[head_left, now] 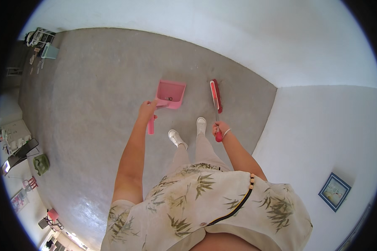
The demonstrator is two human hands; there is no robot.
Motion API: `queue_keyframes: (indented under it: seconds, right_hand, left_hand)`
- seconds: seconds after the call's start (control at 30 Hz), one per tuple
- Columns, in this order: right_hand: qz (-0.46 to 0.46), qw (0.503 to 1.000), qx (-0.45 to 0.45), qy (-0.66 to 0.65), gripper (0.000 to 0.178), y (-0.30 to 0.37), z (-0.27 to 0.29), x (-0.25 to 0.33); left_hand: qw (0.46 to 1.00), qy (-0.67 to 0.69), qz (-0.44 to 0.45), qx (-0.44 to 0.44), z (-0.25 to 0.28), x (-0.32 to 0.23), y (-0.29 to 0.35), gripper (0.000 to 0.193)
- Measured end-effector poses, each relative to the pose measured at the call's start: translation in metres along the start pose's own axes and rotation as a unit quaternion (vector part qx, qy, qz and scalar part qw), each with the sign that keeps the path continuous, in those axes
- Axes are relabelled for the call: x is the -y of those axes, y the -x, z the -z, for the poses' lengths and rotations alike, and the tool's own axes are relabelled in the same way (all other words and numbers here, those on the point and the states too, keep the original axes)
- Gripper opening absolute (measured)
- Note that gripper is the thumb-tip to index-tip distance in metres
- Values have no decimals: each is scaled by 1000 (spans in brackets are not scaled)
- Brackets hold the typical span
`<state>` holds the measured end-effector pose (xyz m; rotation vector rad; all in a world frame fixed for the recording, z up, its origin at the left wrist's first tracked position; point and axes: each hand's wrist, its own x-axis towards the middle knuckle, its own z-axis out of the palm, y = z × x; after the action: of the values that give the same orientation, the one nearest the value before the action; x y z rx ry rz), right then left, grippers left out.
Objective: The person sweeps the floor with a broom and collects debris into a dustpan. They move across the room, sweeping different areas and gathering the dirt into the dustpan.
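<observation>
My left hand [147, 110] is closed around the handle of a pink dustpan [178, 85]. The pan's open side faces away from me, and a little dark debris lies inside near its back. To the right, my right hand [221, 127] grips the red handle end of a hand brush [215, 94] with a white and red head and red bristles. The brush points away from me, with its bristles turned to the right. A gap of floor separates brush and dustpan. Whether either one touches the floor, I cannot tell.
Grey concrete floor [100, 83] spreads around my white shoes [201, 124]. White walls [322, 113] meet in a corner at the right, where a blue-framed picture [334, 192] hangs. At the far left are a light-green bin [50, 51], a rack and a green container [41, 164].
</observation>
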<state>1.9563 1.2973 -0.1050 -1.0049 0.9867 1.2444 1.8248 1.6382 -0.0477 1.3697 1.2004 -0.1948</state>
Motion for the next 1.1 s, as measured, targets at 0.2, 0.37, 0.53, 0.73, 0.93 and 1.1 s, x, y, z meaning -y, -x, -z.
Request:
queue_keyframes:
  seconds: [0.2,0.37,0.53,0.73,0.93,1.1]
  right_hand:
    - [165,978,-112,59,12,60,15,-17]
    - [135,988,-61,51,19,-3,36,36]
    - [111,993,4,-34,22,-64,-54,57]
    - [18,969,164,-183,20,-35,-102,74]
    - [39,988,125,-82,23,3,-17,59]
    - [118,988,-69,-71,9,2,21,27]
  left_hand:
    - [998,61,-4,5,2,14,13,45]
    - [994,102,-8,45,-6,22,17,43]
    - [998,63,-5,-1,-27,8,18,39]
    - [998,61,18,-21,-22,9,21,39]
    - [998,42,2,-47,-2,15,18,32]
    - [999,-6,-26,-27,49,-10,19,29]
